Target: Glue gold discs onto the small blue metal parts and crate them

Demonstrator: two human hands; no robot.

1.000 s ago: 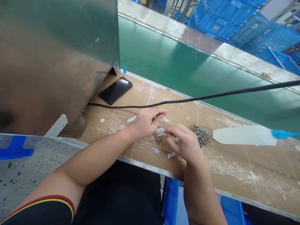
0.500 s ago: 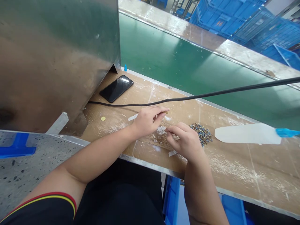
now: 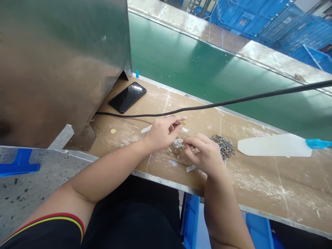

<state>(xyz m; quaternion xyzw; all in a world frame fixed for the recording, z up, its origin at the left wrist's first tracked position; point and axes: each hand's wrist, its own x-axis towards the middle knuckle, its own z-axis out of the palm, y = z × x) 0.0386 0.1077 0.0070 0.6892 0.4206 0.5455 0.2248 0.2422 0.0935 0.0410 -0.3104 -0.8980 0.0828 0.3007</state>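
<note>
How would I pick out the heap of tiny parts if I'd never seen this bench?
Start from the brown bench top beside the long green surface, and find the person's right hand over it. Between that hand and the blue-tipped white bottle lies the heap of tiny parts. Its speckled mix of blue, gold and dark pieces sets it apart from the plain bottle.

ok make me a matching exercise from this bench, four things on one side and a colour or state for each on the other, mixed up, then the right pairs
Column one
1. phone
2. plastic bottle
3. left hand
4. small parts

Column two
A. gathered in a loose heap
B. whitish, with a blue tip
C. holding a small yellow disc at the fingertips
D. black, lying flat

Right pairs: 1-D, 2-B, 3-C, 4-A
</note>
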